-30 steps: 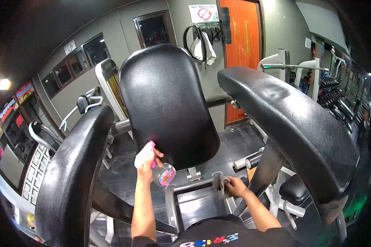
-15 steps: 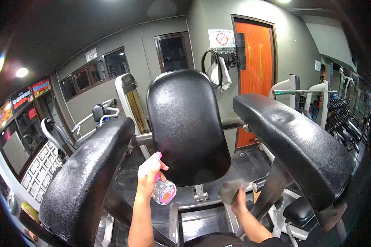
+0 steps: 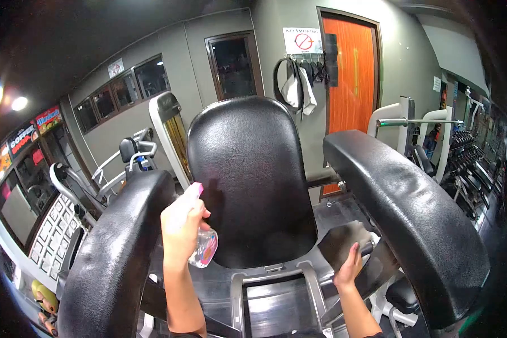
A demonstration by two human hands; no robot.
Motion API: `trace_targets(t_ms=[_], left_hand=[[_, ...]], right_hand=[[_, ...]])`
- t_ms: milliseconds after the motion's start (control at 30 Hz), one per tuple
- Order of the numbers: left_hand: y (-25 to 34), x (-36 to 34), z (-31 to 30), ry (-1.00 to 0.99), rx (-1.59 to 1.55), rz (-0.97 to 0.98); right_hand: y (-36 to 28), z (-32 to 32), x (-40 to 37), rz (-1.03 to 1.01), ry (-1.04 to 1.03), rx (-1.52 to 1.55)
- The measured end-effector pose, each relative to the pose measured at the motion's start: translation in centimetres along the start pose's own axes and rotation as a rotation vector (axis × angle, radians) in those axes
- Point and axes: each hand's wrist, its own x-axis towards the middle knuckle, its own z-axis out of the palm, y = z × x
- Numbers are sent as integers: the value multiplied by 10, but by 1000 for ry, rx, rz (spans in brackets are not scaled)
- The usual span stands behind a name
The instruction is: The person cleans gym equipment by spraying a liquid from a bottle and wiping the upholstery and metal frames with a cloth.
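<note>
My left hand [image 3: 181, 228] is wrapped round the neck of a clear spray bottle [image 3: 207, 248] with a pink nozzle and a colourful label. It is held upright before the lower left of the black padded backrest [image 3: 253, 174]. A dark grey-brown cloth [image 3: 339, 242] is gripped in my right hand [image 3: 349, 267], low on the right, below the right padded armrest [image 3: 405, 203]. The cloth hangs spread out and looks slightly blurred. To the left of the bottle stands the left padded armrest [image 3: 115, 242].
Metal frame bars [image 3: 273, 277] run below the backrest. Behind it are another exercise machine [image 3: 166, 121], an orange door [image 3: 352, 90] and bags hanging on hooks [image 3: 298, 90]. A barbell [image 3: 417, 121] and a dumbbell rack [image 3: 462, 146] stand at the right.
My left hand with the spray bottle has moved up and left. My right hand has shifted right, and the cloth in it is more spread out. The view has come closer to the backrest.
</note>
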Motion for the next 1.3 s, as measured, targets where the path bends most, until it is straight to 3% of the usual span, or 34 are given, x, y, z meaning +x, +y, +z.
trace_targets(t_ms=[67,133,167,200,233,267,300,333,367,433,633,733,800,867,933,1033,1133,1200,1267,1300], left_hand=[[-3,-15,-3,-34,10,-38],[-15,-38,-4,-114,-123,-99],[-29,-47,-9,-190,-166,-137],[-40,-57,-6,-187,-248,-172],[-60,-64,-3,-191,-376,-197],[-81,-71,0,-195,-505,-218],[-98,-76,3,-190,-511,-217],[-113,-80,8,-187,-612,-282],[-122,-82,12,-185,-711,-343],[-125,-81,15,-252,-656,-260],[-119,-80,15,-286,-531,-152],[-122,-83,15,-306,-509,-134],[-129,-83,15,-311,-486,-118],[-136,-83,10,-413,-401,-8],[-136,-83,5,-452,-356,-14],[-140,-82,9,-437,-353,166],[-138,-84,14,-402,-369,164],[-134,-85,13,-380,-359,144],[-133,-86,10,-430,-418,-42],[-132,-86,9,-423,-416,-34]], right_hand=[[0,6,7,-2,11,34],[-2,22,11,-340,78,-310],[-12,44,9,-363,142,-345],[45,31,55,-997,-8,-659],[-4,77,47,-1312,-168,-601],[-59,123,22,-1088,-378,-360],[-86,157,16,-1296,-522,-305],[-104,178,9,-1370,-594,-923],[-112,201,-1,-1522,-509,-933],[-130,235,4,-1655,-485,-959],[-188,324,26,-1636,-348,-782],[-158,305,0,-1739,-382,-883],[-111,274,-17,-1822,-694,-835],[-98,265,-16,-1949,-764,-803],[-127,283,-1,-1917,-681,-789],[-190,320,19,-1817,-403,-874],[-194,345,24,-1694,-376,-815],[-170,330,-2,-1877,-351,-875],[-125,312,-15,-2023,-759,-770],[-124,310,-20,-2069,-844,-774]])
